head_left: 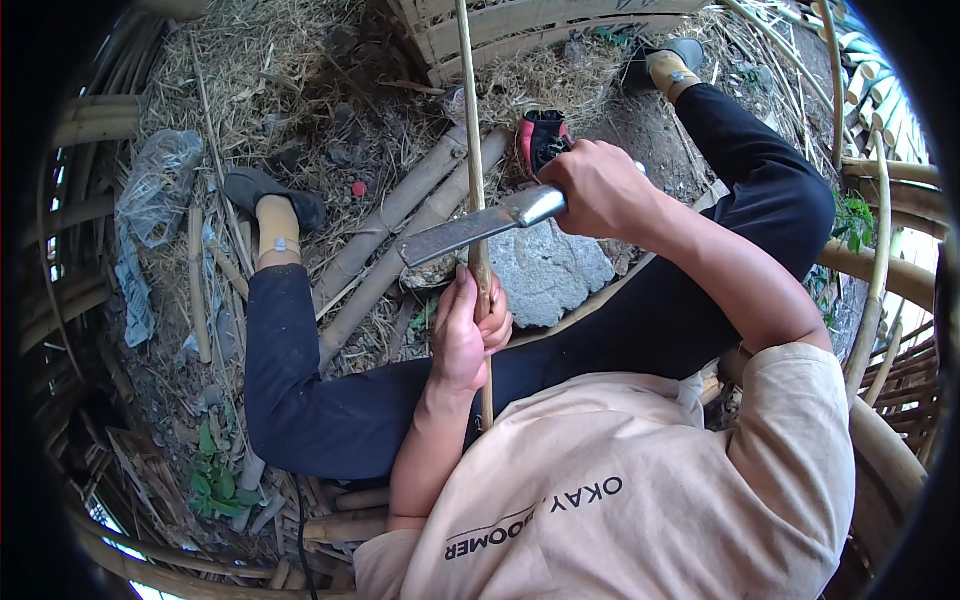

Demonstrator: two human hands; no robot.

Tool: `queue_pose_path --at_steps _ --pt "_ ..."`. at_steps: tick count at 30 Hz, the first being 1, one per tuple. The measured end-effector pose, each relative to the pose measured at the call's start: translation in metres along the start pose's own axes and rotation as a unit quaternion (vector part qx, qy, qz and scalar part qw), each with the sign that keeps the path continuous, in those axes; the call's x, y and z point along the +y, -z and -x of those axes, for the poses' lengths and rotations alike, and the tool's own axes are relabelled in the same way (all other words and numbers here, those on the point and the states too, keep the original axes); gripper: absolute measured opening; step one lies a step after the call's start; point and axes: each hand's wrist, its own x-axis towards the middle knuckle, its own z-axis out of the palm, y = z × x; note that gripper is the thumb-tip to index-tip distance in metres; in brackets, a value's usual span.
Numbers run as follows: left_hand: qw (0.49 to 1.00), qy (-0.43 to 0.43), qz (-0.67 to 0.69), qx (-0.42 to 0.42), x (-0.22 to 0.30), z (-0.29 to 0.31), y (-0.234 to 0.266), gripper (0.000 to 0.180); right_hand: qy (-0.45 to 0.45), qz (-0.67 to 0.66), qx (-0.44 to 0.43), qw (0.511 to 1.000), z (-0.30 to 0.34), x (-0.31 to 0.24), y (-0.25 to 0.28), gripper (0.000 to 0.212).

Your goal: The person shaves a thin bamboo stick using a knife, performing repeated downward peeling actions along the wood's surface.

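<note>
My left hand (466,335) is wrapped round a long thin wooden stick (466,110), which stands nearly upright in the picture and runs from the top edge down to my lap. In my right hand (603,192) I grip a broad-bladed knife (455,237) with a metal collar by the handle. Its blade lies across the stick just above my left fingers, pointing left. The handle is mostly hidden in my right fist.
A grey rock (550,275) sits between my legs, beside bamboo poles (400,205). Beyond are a black and red item (543,140) and a slatted wooden crate (540,25). Clear plastic (160,185) lies left, above a leafy plant (218,482). Bamboo rails (885,275) stand right.
</note>
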Motion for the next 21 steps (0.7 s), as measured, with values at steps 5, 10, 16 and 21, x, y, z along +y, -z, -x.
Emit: queue_pose_path --at_steps 5,10,16,21 --pt "1.0 -0.009 -0.003 0.008 -0.004 0.005 -0.005 0.042 -0.002 0.011 0.031 0.999 -0.006 0.005 -0.005 0.011" --pt "0.999 -0.01 -0.028 0.028 -0.01 0.006 -0.011 0.041 -0.123 0.059 0.108 0.985 -0.03 0.046 0.025 0.015" --pt "0.997 -0.012 -0.051 0.057 0.0 0.002 -0.005 0.046 -0.106 -0.02 0.104 0.989 -0.022 0.035 0.019 0.016" --pt "0.996 -0.011 -0.061 0.07 0.005 0.003 -0.002 0.047 -0.027 0.017 0.024 0.999 -0.017 0.012 0.008 0.013"
